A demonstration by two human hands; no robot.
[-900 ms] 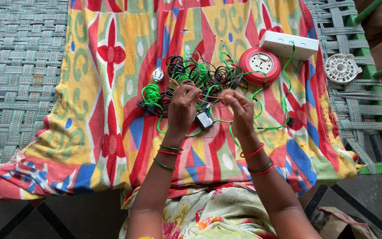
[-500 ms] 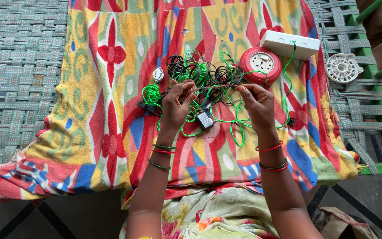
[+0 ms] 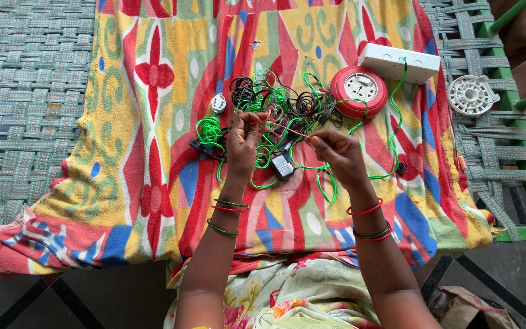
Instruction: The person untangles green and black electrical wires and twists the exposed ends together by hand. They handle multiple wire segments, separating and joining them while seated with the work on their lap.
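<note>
Both hands are pinching one thin wire stretched between them, the left hand [image 3: 243, 139] and the right hand [image 3: 336, 155] each closing fingertips on it above the tangle of green and black wires [image 3: 275, 113] on the patterned cloth [image 3: 153, 152], which looks mostly unsorted.

Wire tangle [image 3: 275, 109], red round box [image 3: 358, 91], white box [image 3: 399, 62] crowd the cloth's [image 3: 153, 152] far middle; left cloth, near edge open.

Left hand [image 3: 243, 139] and right hand [image 3: 336, 153] now wider apart (wire [image 3: 287, 128] taut between).
</note>
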